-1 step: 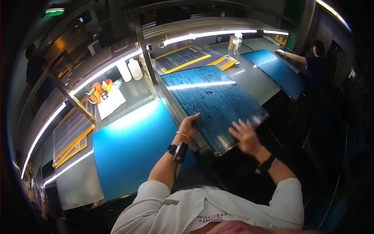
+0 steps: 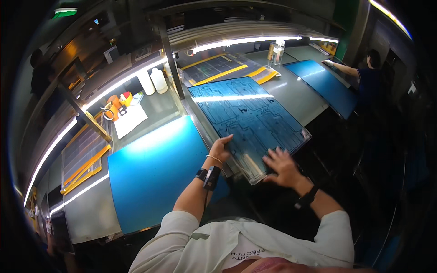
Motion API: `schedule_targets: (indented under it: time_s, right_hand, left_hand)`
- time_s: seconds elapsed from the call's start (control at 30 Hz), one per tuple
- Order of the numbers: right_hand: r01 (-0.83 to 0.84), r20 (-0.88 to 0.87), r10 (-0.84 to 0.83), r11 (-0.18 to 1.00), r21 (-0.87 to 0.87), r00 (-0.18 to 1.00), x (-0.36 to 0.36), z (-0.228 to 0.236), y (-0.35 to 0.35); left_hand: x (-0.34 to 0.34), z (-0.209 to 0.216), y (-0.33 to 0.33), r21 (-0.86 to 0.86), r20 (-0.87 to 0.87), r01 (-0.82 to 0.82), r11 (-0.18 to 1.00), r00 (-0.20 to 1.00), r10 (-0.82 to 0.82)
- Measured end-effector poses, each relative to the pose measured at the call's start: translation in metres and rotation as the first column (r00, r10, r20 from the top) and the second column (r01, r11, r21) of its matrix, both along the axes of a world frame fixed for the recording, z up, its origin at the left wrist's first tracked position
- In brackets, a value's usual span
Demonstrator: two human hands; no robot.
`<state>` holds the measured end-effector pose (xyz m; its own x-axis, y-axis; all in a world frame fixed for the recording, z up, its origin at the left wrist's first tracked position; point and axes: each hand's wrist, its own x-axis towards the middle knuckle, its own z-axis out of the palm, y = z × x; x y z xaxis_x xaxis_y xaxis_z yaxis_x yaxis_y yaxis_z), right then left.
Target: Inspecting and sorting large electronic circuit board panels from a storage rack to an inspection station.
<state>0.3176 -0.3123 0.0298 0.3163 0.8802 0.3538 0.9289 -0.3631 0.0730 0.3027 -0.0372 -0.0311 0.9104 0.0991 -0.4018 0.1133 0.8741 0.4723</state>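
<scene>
A blue panel point(image 2: 255, 116) lies on the bench ahead of me, with a clear film of dark circuit-like lines over it. The film's edge point(image 2: 249, 180) sticks out past the panel's near corner. At the panel's left edge, my left hand point(image 2: 219, 149) is closed, a finger or thumb over the top and the other fingers partly hidden. My right hand point(image 2: 284, 169) is spread over the near right part of the film, fingers apart and slightly blurred. Beside my left forearm lies a plain blue panel point(image 2: 157, 173).
Yellow-edged films point(image 2: 214, 70) lie behind the panel, with another point(image 2: 86, 159) at far left. White bottles point(image 2: 158, 82), tape rolls point(image 2: 126, 98) and white paper point(image 2: 131, 122) stand at the back left. A co-worker point(image 2: 368, 79) leans over another blue panel point(image 2: 323, 86) at right.
My right hand has shifted slightly left and nearer to me. The film has moved a little over the panel, and its lines look sharper. My left hand has stayed nearly in place.
</scene>
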Motion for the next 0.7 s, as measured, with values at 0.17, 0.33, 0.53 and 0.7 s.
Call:
schedule_targets:
  time_s: [0.17, 0.33, 0.53, 0.7]
  right_hand:
    - [0.156, -0.253, -0.136, 0.986, 0.061, 0.958, -0.036, -0.042, 0.044]
    - [0.14, -0.369, -0.111, 0.989, 0.051, 0.923, -0.018, -0.032, 0.051]
    - [0.339, -0.083, -0.33, 0.929, 0.145, 0.94, 0.074, 0.112, 0.055]
    - [-0.023, 0.401, -0.118, 0.944, 0.33, 0.908, 0.018, 0.21, 0.042]
  left_hand:
    - [0.0, -0.017, -0.009, -0.204, 0.083, -0.021, 0.979, 0.996, 0.038]
    - [-0.004, -0.002, -0.01, -0.296, 0.208, -0.055, 0.954, 0.971, 0.121]
    - [0.032, -0.064, -0.006, -0.181, 0.123, -0.044, 0.983, 0.99, 0.067]
    - [0.073, -0.11, -0.007, 0.219, -0.275, -0.068, 0.973, 0.953, 0.129]
